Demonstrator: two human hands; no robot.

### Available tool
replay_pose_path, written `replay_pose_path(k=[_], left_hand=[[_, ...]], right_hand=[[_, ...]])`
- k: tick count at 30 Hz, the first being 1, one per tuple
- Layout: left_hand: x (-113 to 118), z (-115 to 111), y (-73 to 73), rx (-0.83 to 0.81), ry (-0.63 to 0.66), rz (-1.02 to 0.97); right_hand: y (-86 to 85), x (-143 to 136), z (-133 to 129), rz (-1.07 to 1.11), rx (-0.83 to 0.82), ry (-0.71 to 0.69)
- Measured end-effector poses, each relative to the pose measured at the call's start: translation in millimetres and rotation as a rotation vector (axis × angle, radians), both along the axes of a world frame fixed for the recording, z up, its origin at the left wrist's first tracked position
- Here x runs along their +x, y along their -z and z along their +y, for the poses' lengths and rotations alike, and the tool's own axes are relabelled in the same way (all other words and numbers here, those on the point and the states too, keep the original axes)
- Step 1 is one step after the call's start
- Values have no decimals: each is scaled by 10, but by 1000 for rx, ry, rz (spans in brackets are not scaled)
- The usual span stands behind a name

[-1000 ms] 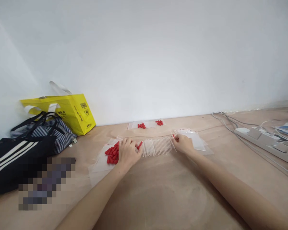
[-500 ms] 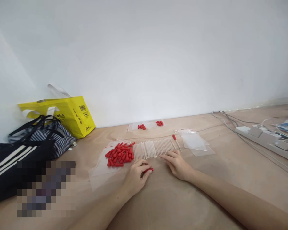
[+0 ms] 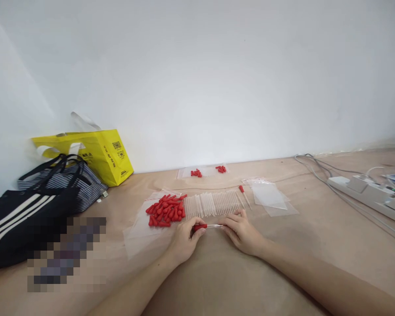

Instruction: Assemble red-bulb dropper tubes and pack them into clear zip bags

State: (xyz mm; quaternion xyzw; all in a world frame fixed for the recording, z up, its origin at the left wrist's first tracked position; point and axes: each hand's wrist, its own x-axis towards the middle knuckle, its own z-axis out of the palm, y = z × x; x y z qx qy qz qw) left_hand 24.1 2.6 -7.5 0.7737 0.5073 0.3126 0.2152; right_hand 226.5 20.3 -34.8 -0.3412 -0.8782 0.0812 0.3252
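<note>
My left hand [image 3: 185,239] pinches a red rubber dropper bulb [image 3: 200,227] between thumb and fingers. A thin glass tube [image 3: 213,225] spans the gap to my right hand [image 3: 242,231], whose fingers are closed on its other end. The tube's left end meets the bulb; how deep it sits inside cannot be seen. Beyond both hands lies a row of glass tubes [image 3: 206,204], side by side. A heap of red bulbs [image 3: 166,210] rests on plastic bags to the left of the row. At the row's right end lies a dropper with a red bulb [image 3: 241,189] fitted.
Clear zip bags [image 3: 270,195] lie to the right of the row. Near the wall is a bag with droppers [image 3: 207,171]. A yellow bag [image 3: 113,153] and a dark striped bag [image 3: 33,210] stand left. A power strip [image 3: 368,195] with cables lies right.
My right hand has brought a glass tube down from the row to the bulb in my left hand. The bulb now lines up with the tube. The view has shifted slightly.
</note>
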Motion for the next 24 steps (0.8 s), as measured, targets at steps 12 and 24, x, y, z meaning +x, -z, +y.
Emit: replay_pose_path(k=[12,24], left_hand=[[17,-8,72,-85,11,-68],[32,-47,56,29,22,13]], right_hand=[[8,19,-1,21,24,-19],[7,32,-22,-72,164,-73]])
